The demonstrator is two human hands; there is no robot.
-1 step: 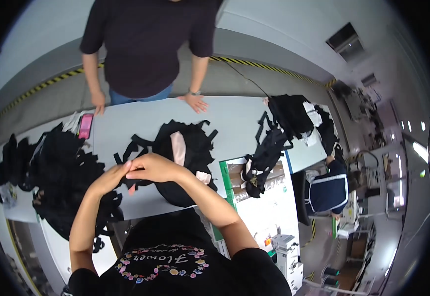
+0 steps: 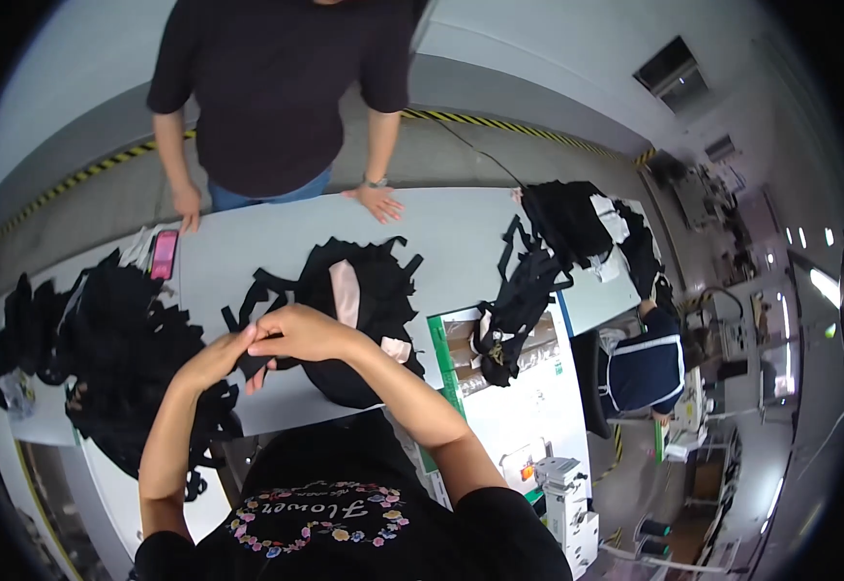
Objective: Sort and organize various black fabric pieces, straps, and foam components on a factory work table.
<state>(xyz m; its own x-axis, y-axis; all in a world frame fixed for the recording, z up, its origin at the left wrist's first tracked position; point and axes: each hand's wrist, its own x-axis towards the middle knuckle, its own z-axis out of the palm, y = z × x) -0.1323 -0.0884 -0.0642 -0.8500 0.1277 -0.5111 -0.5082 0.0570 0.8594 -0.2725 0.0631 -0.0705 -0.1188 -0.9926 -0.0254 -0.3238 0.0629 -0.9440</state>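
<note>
My left hand (image 2: pixel 217 360) and my right hand (image 2: pixel 298 332) meet at their fingertips over the near side of the table, both closed in a pinch. A piece of black fabric (image 2: pixel 269 361) shows between and beneath the fingers; its exact shape is hidden. Some fingertips poke out below it. Just beyond and to the right of my hands lies a pile of black cut pieces (image 2: pixel 383 290) with strap-like ends. On that pile are a long pale pink strip (image 2: pixel 345 293) and a small pale pink piece (image 2: pixel 396 349).
Black garments heap up on the left (image 2: pixel 122 339) and at the far right (image 2: pixel 567 221) of the grey table (image 2: pixel 451 232). A pink-screened phone (image 2: pixel 164 254) lies at the far left edge. Opposite stands a person (image 2: pixel 267 97), hands on the table. Another person (image 2: pixel 643 368) sits right, beyond a white machine (image 2: pixel 567 494).
More of the fingertips shows below my joined hands than before. The whole view has shifted slightly. The piles have stayed in place.
</note>
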